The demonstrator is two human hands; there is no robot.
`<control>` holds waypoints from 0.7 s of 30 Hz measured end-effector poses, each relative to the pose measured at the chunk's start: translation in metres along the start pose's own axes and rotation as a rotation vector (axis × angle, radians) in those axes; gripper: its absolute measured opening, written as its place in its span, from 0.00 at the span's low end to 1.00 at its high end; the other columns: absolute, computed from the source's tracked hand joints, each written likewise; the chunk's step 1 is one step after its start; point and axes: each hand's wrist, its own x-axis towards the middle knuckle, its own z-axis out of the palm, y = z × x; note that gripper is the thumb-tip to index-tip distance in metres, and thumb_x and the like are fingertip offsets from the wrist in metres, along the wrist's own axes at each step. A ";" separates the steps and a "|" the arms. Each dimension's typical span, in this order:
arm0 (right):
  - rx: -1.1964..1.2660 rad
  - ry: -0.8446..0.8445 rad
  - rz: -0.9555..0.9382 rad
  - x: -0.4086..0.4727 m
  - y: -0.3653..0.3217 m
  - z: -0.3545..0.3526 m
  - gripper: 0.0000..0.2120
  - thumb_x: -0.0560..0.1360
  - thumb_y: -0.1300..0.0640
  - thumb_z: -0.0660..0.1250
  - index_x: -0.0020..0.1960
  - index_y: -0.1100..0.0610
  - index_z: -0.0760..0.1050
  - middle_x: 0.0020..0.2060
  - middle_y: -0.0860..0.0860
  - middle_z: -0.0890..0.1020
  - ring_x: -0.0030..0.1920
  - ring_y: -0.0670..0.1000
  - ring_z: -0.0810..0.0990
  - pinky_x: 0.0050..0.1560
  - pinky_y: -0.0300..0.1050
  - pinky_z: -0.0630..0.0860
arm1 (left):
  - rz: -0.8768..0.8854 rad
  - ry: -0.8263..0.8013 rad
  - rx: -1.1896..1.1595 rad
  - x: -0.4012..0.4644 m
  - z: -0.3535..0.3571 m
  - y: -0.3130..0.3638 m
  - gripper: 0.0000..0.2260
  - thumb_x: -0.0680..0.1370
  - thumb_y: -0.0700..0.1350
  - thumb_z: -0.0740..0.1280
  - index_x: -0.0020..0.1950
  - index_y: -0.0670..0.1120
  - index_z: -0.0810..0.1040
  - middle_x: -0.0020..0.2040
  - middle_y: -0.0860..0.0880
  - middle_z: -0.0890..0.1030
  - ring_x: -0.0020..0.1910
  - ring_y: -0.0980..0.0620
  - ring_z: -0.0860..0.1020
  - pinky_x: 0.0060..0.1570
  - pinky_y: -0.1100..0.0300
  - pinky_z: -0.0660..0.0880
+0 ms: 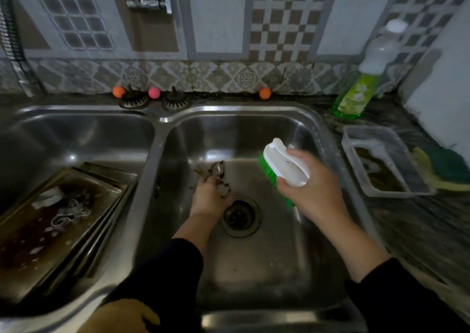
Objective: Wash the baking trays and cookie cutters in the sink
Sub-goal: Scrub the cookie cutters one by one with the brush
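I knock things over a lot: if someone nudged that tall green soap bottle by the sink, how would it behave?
The soap bottle is tall and narrow, so it would probably tip rather than slide. The green liquid fills only its lower part, which may steady it somewhat. It looks like plastic, so a fall likely would not break it.

a home kitchen, by the look of it. a double stainless-steel sink [162,119] is set into a dark stone-patterned counter [419,220], backed by a wall of patterned tiles [279,27]. a green bottle of dish soap [361,83] stands at the sink's corner, a sponge [447,170] lies beside a clear plastic tub [356,154], and two drain strainers [175,101] sit behind the basins.
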 end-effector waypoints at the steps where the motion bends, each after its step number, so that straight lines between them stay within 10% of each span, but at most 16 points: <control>1: -0.020 0.035 -0.018 0.005 0.000 -0.017 0.27 0.66 0.54 0.75 0.65 0.45 0.73 0.57 0.43 0.78 0.54 0.43 0.74 0.47 0.35 0.66 | 0.038 0.066 -0.072 -0.003 -0.003 0.010 0.21 0.70 0.47 0.74 0.61 0.45 0.76 0.61 0.44 0.73 0.58 0.45 0.74 0.60 0.57 0.72; 6: -0.222 0.186 -0.005 0.037 0.014 -0.116 0.27 0.68 0.51 0.74 0.67 0.48 0.73 0.61 0.48 0.78 0.61 0.51 0.76 0.57 0.40 0.68 | 0.146 0.177 -0.328 -0.023 -0.013 0.062 0.22 0.70 0.43 0.75 0.63 0.43 0.77 0.47 0.51 0.81 0.43 0.56 0.79 0.42 0.74 0.69; 12: -0.408 0.008 0.254 0.054 0.058 -0.130 0.26 0.69 0.48 0.71 0.67 0.44 0.73 0.61 0.50 0.79 0.59 0.56 0.78 0.53 0.45 0.73 | 0.260 0.107 -0.530 -0.049 -0.011 0.100 0.26 0.69 0.43 0.78 0.65 0.46 0.76 0.54 0.49 0.81 0.51 0.54 0.80 0.52 0.63 0.78; 21: -0.249 0.148 0.134 0.044 0.035 -0.139 0.28 0.68 0.49 0.74 0.67 0.45 0.73 0.61 0.50 0.79 0.58 0.53 0.77 0.52 0.44 0.73 | 0.334 0.062 -0.566 -0.061 -0.016 0.108 0.26 0.70 0.40 0.76 0.66 0.45 0.74 0.53 0.53 0.79 0.48 0.67 0.77 0.46 0.76 0.74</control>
